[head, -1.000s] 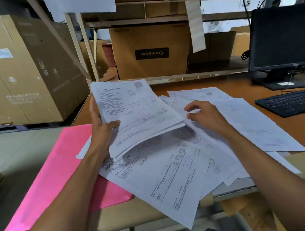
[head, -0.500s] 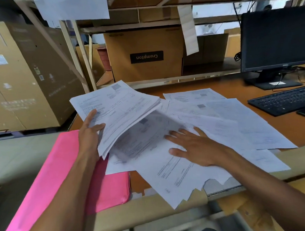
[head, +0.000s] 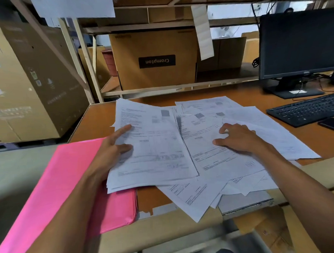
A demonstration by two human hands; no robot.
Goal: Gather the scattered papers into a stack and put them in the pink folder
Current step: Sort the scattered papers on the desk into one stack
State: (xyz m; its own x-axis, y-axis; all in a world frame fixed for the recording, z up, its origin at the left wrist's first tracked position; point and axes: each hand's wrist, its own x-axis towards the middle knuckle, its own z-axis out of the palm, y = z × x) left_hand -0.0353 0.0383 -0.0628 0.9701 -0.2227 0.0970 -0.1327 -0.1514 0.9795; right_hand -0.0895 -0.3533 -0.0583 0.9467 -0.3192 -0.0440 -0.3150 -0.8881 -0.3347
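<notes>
My left hand (head: 114,149) grips the left edge of a stack of printed papers (head: 153,149), thumb and forefinger on top, holding it low over the desk. The pink folder (head: 56,187) lies closed under that hand, hanging over the desk's left front corner. My right hand (head: 236,139) rests with curled fingertips on the loose sheets (head: 211,159) spread across the desk's middle. More scattered sheets (head: 256,119) fan out to the right, and some (head: 195,199) overhang the front edge.
A black keyboard (head: 307,108) and a dark phone (head: 330,124) sit at the right, behind them a monitor (head: 299,44). A cardboard box (head: 156,58) stands on the shelf behind the desk, and a large carton (head: 28,84) stands on the left.
My left hand has lowered and flattened the held stack over the desk. My right hand shifted right across the loose sheets and curled its fingers. The loose sheets have been pulled closer together.
</notes>
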